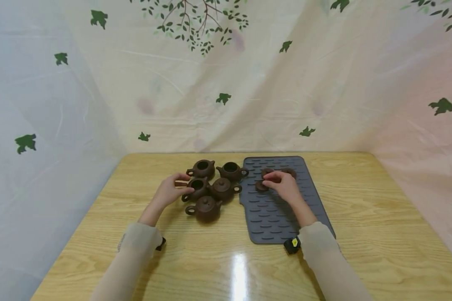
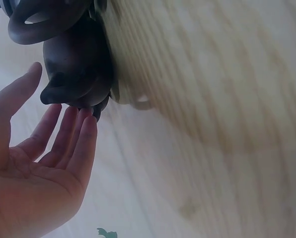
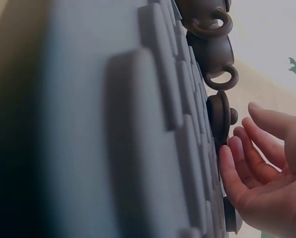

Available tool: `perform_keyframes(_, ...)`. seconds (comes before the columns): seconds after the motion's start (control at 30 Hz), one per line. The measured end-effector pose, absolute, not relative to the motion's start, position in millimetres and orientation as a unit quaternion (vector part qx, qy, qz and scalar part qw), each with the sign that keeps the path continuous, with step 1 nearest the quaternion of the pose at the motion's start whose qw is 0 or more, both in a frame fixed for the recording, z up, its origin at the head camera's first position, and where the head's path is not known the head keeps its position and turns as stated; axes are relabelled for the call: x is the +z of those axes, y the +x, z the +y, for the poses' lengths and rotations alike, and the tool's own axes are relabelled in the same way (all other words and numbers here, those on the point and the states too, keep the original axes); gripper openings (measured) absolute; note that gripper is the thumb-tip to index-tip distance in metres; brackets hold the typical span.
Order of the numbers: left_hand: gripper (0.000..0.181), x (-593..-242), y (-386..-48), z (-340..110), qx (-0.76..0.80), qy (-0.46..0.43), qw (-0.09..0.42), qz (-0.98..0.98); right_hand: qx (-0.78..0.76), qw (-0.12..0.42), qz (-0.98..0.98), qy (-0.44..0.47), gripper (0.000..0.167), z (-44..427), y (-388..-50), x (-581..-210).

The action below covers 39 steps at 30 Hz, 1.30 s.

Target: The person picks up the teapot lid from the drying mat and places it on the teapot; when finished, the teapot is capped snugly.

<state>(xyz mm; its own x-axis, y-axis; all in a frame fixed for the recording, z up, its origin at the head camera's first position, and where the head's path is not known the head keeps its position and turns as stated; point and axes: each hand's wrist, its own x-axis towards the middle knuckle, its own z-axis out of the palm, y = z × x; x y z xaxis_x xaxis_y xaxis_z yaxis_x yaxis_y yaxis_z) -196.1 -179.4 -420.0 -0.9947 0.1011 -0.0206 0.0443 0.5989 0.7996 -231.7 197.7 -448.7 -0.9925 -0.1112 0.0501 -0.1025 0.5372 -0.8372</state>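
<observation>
Several dark brown teapots stand in a cluster left of centre in the head view. Closest to my left hand (image 1: 172, 189) is a lidless teapot (image 1: 198, 187). In the left wrist view its thumb and loosely bent fingers (image 2: 81, 144) are spread beside a dark teapot (image 2: 78, 59); whether they touch it I cannot tell. On the grey ridged mat, my right hand (image 1: 284, 186) hovers by a small round lid (image 1: 262, 187). The right wrist view shows its fingertips next to that knobbed lid (image 3: 218, 115), with the thumb apart from the knob. Another lid (image 1: 289, 172) lies behind.
Two more lidless teapots (image 1: 203, 169) (image 1: 230, 170) stand at the back. Two teapots wear lids, one in the middle (image 1: 222, 189) and one in front (image 1: 207, 209). The mat (image 1: 271, 225) covers the table's centre right. A leaf-printed curtain (image 1: 181, 125) hangs behind the wooden table (image 1: 196, 259).
</observation>
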Motion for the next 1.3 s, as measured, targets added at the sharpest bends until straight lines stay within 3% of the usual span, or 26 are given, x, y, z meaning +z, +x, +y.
perform_keyframes(0.53,0.047,-425,-194,-180,0.456,0.032,0.055,0.888,-0.463,0.044,0.883,-0.062,0.027,196,-237,-453)
perform_keyframes(1.3,0.043,-427,-195,-178,0.468,0.019,0.038,0.883,-0.475,0.008,0.876,-0.089,0.025,181,-231,-429)
